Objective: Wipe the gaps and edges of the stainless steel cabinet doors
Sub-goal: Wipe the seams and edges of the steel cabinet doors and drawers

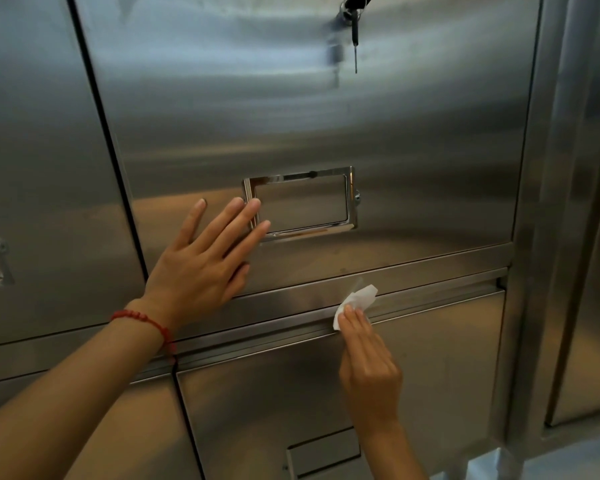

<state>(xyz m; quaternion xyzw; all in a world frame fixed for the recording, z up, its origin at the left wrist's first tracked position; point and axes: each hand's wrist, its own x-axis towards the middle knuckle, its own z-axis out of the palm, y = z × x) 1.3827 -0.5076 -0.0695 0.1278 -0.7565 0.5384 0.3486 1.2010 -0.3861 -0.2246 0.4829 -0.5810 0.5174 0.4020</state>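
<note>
Two hands at work, mid-wipe. Right hand point(368, 358) pinches a crumpled white tissue point(355, 303), fingers together and curled on it, pressing it into the horizontal gap point(430, 299) between upper door point(309, 116) and lower door point(430, 375). Left hand point(201, 258) lies flat on the upper door, fingers straight and spread, tips touching the left side of the chrome label frame point(300, 202).

Progress, as a guess: partway. Tissue sits approx mid-gap; the stretch right of the fingers, the stretch left of them, and the vertical gap point(111, 161) left of the left hand look not yet reached, but no visible dirt or streaks either way, so can't tell for sure.

Count: 2 hands, 1 tissue, 1 key point(354, 29) hanging in the lock above the fingertips, 1 full label frame plus bits of 2 more, 1 red bracelet point(146, 323) on the left wrist, at least 4 door panels in view.
</note>
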